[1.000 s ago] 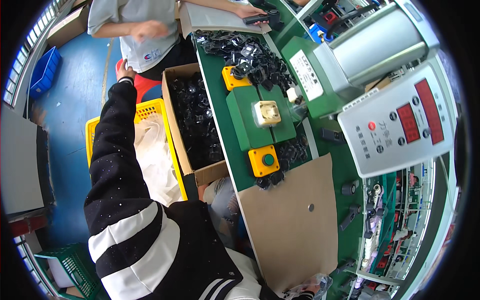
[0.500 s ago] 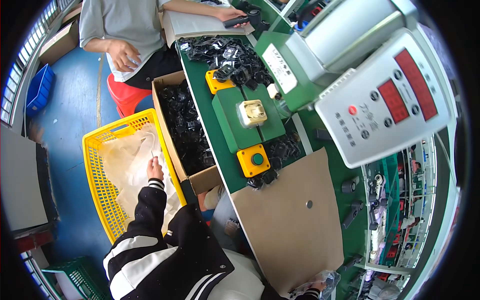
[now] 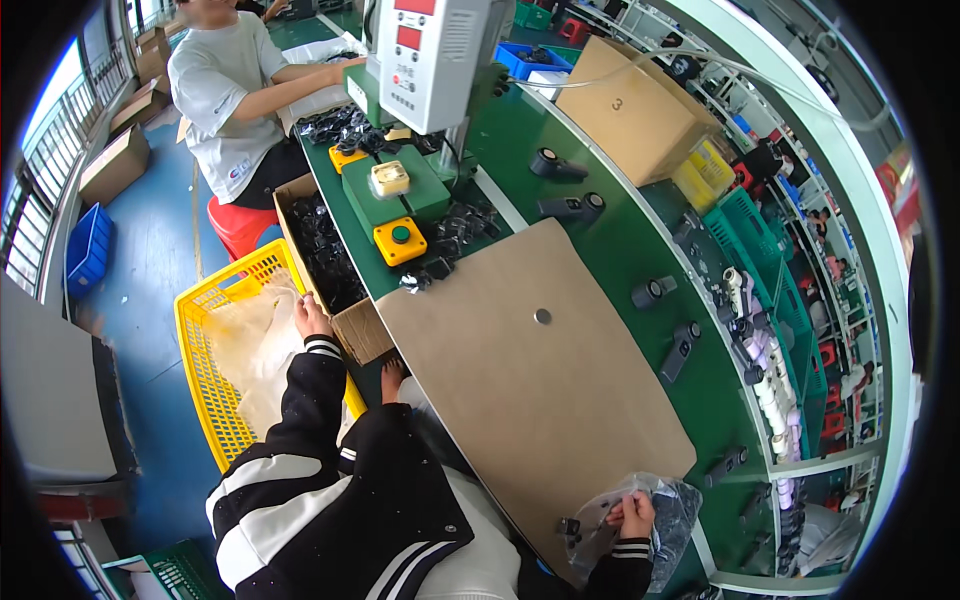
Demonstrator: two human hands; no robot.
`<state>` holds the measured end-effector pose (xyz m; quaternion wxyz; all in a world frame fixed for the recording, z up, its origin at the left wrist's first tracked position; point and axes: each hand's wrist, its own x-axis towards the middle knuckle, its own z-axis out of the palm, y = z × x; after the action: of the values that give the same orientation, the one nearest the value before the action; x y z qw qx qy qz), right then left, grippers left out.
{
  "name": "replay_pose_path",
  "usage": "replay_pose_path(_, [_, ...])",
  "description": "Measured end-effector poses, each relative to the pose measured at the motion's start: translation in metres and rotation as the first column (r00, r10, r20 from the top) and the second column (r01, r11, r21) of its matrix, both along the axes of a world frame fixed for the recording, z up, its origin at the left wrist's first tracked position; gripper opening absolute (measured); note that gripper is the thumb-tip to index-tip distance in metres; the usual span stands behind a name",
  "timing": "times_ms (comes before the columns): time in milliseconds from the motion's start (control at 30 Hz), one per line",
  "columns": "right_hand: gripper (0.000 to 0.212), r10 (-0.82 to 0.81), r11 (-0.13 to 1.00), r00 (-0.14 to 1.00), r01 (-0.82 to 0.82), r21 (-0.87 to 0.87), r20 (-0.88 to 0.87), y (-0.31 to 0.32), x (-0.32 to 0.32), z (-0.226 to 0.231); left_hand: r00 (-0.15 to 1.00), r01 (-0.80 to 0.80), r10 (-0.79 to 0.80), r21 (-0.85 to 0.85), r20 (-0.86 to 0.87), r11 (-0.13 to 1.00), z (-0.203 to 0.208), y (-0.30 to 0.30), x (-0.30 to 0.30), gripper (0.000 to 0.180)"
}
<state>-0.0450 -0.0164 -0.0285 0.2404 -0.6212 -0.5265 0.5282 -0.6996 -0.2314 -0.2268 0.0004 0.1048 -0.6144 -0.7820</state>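
At the left, my left hand (image 3: 313, 318) is over the yellow plastic basket (image 3: 205, 385), fingers pinched together. A thin bit shows at the fingertips, too small to name. Pale translucent plastic sheeting (image 3: 245, 350) lies in the basket beside that hand. At the lower right, my right hand (image 3: 633, 514) is closed on a clear plastic bag (image 3: 672, 515) holding dark contents. The bag rests on the near right corner of the brown board (image 3: 520, 370). Next to its left side sits a small black part (image 3: 569, 527).
A green press with a white control box (image 3: 425, 70) and yellow button box (image 3: 400, 241) stands beyond the board. A carton (image 3: 318, 245) of black bagged parts adjoins the basket. Black handheld devices (image 3: 680, 350) lie on the green bench. A co-worker (image 3: 225, 100) sits at far left.
The view has shifted, showing more of the bench's far end. My right hand and the clear bag now show fully. The co-worker's arm reaches toward the press. My left hand stays over the basket.
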Motion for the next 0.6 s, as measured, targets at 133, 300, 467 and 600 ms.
replay_pose_path(133, [0.015,0.137,0.988,0.981,-0.144,-0.046,-0.138,0.002,0.004,0.005,0.947,-0.071,-0.019,-0.266,-0.321,0.962,0.059,0.019,0.038,0.018])
replay_pose_path(300, [0.015,0.141,0.982,0.959,-0.167,-0.090,-0.247,0.001,-0.004,0.022,0.766,0.239,-0.461,-0.467,-0.448,0.851,0.168,0.076,0.129,0.018])
replay_pose_path(467, [0.011,0.076,0.989,0.950,-0.112,-0.102,-0.303,-0.002,-0.005,0.024,0.434,0.499,-0.884,-0.772,-0.171,0.394,0.204,0.141,0.197,0.019])
replay_pose_path(600, [0.008,0.108,0.982,0.959,-0.143,-0.120,-0.261,0.001,-0.007,0.027,0.292,0.293,-0.929,-0.903,-0.227,0.313,0.193,0.167,0.201,0.023])
